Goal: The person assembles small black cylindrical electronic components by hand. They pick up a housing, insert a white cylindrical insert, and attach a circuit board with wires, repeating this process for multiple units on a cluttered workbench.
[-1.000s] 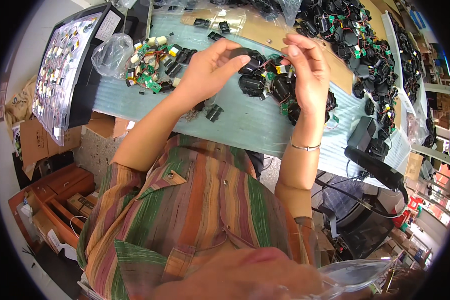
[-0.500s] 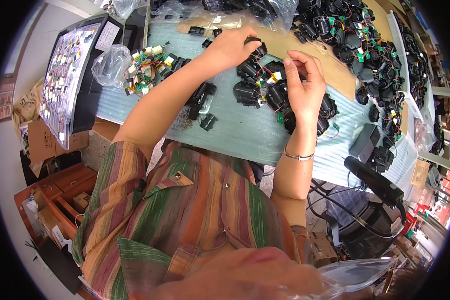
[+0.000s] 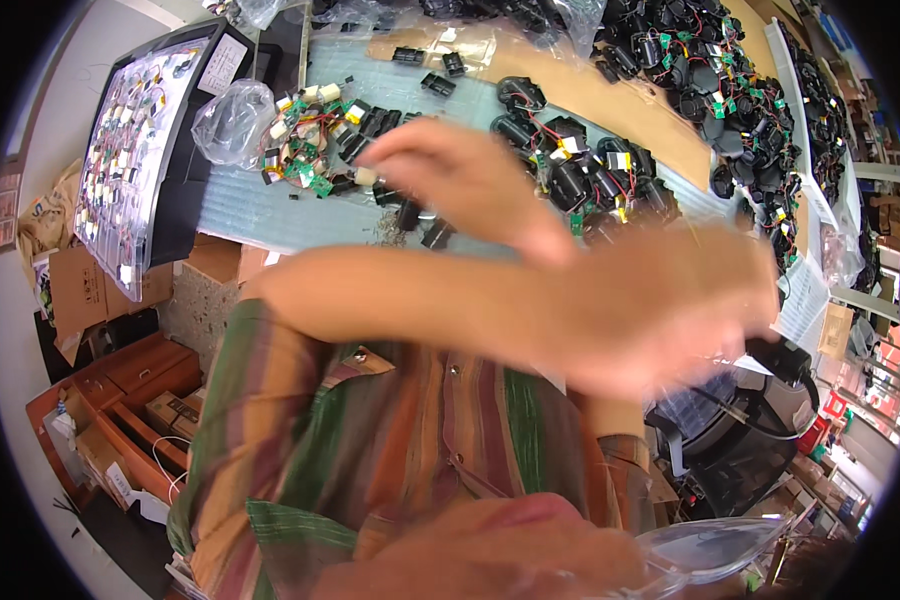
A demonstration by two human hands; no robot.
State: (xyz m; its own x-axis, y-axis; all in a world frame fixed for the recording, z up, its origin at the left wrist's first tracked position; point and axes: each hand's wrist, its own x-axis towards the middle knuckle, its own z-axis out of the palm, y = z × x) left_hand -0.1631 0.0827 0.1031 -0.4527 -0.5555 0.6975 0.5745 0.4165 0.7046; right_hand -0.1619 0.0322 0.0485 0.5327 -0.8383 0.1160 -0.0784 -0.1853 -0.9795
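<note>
My arms cross over the table. My left hand [image 3: 690, 315], smeared by motion, is far to the right beside the black cylindrical handle with a cable [image 3: 785, 360]. It covers much of that handle; whether it grips it is hidden. My right hand [image 3: 460, 180] points left with fingers stretched out, somewhat blurred, and I see nothing held. A small cream piece [image 3: 367, 176] shows by its fingertips, near a heap of green circuit boards with wires [image 3: 305, 145] and black plastic pieces [image 3: 375, 122]. Black housings with wires and boards [image 3: 570, 170] lie beyond my wrists.
A tilted tray of small wired boards [image 3: 135, 150] stands at the left, beside a crumpled clear bag [image 3: 232, 125]. A large pile of black wired parts [image 3: 710, 90] covers the far right. Cardboard [image 3: 560, 85] lies on the table. A chair [image 3: 750, 450] is at the lower right.
My left hand has left the black part at the table's far side and swung right, toward the black handle. My right hand has moved left, from above the housings toward the board heap.
</note>
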